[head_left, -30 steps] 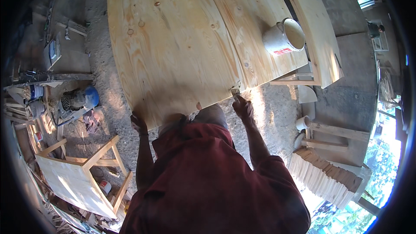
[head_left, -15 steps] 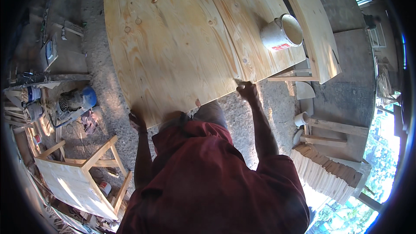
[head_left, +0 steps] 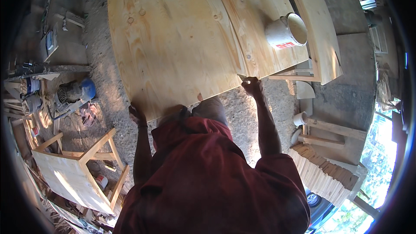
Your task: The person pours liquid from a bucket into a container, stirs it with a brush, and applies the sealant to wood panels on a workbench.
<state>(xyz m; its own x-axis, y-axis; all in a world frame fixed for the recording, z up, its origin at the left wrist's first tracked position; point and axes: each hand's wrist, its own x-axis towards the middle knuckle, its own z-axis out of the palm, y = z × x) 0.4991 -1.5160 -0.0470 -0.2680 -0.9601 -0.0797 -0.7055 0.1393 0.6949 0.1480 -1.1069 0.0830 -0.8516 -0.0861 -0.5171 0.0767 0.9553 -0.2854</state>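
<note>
White bucket, upright on the wooden panel, near its right edge; pale inner wall visible through the open mouth, streaks down the outside, contents too hidden to tell. Right hand at the panel's near edge, left of and nearer than the bucket, with fingers curled closed around a small tool, tip over the wood. Left hand at the near left corner; cannot tell whether gripping or merely resting. Off to the right, a smaller white pot beside wooden beams; cannot tell what's inside. Left, a white-and-red tub by a wooden frame, contents likewise unclear.
</note>
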